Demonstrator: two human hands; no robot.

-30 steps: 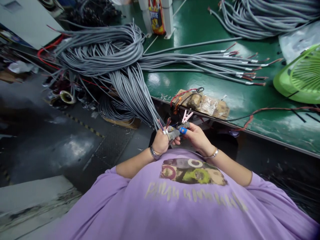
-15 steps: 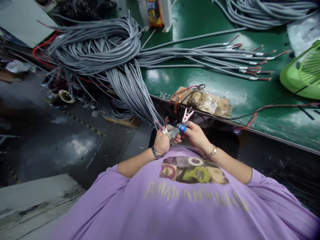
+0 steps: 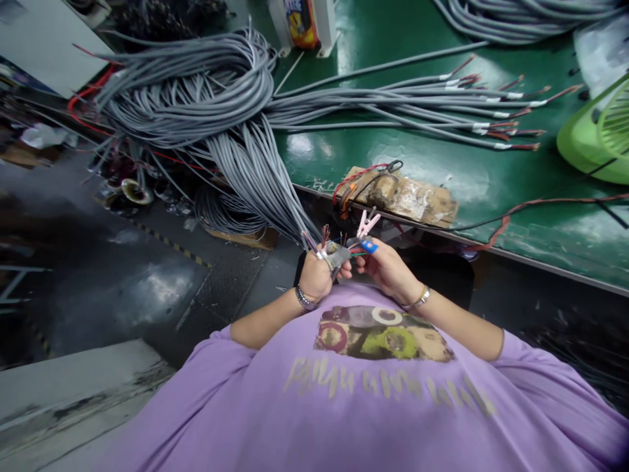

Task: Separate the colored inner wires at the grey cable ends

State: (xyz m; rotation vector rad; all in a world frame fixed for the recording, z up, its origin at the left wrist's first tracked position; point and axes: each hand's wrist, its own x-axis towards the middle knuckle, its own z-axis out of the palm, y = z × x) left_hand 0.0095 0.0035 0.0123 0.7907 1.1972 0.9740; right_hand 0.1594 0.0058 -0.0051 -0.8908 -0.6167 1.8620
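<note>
Separating wires [image 3: 358, 252] appears in hand: left hand [image 3: 315, 278] gripping cables [image 3: 275, 174], right hand [image 3: 390, 267] pinching the wires; the next move probably calls for a firm left hold.

Moderate indoor light, cool, apparently from above. White glare patches on the green desk [image 3: 511, 176]; broad hazy reflection on the dark floor [image 3: 164, 288]. Deep shadow beneath the desk edge. Purple shirt [image 3: 344, 419] evenly lit, its lettering smeared. Bare wire ends [image 3: 325, 234] at the hands too soft to separate cleanly. Left margin murky, blurred; sleeves stretched wide toward lower corners.
</note>
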